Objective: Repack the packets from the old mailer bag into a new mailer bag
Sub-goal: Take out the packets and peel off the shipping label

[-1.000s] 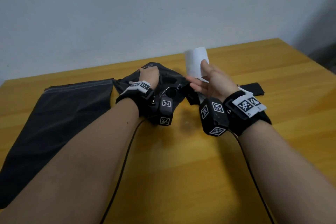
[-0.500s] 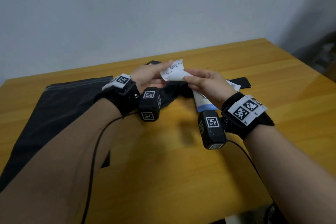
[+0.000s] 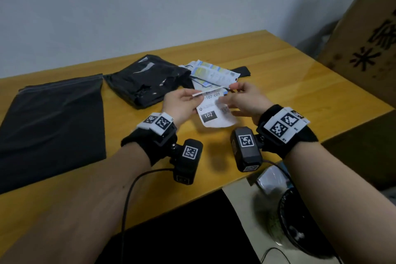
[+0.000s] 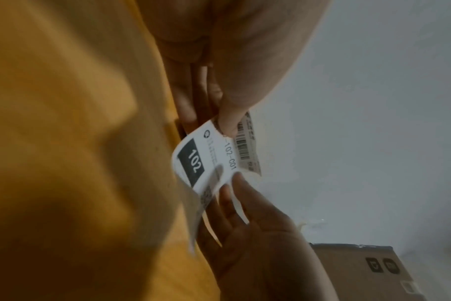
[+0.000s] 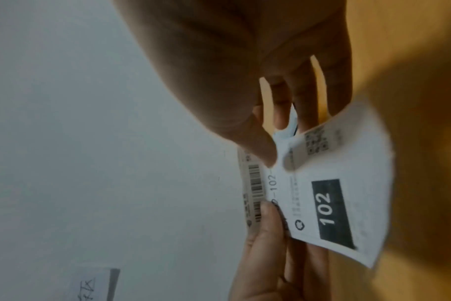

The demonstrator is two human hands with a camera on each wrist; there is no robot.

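Observation:
A white shipping label (image 3: 216, 113) printed "102" hangs curled above the table, held by both hands. My left hand (image 3: 196, 96) pinches its top left edge and my right hand (image 3: 232, 89) pinches its top right corner. The left wrist view shows the label (image 4: 214, 156) under my left thumb; in the right wrist view the label (image 5: 322, 193) is under my right thumb. Behind the hands a crumpled black mailer bag (image 3: 147, 81) lies with several white and blue packets (image 3: 212, 73) beside its right end. A flat black mailer bag (image 3: 53, 122) lies at the left.
A black strip (image 3: 242, 70) lies past the packets. A large cardboard box (image 3: 364, 38) stands right of the wooden table (image 3: 300, 83). Below the table's front right edge are a dark round object (image 3: 300, 221) and a shiny roll (image 3: 270, 178). A cable (image 3: 128, 199) trails from my left wrist.
My left hand left the crumpled bag and joined the right on the label. Both hands drew toward the table's front, and the label now hangs with its printed side facing me.

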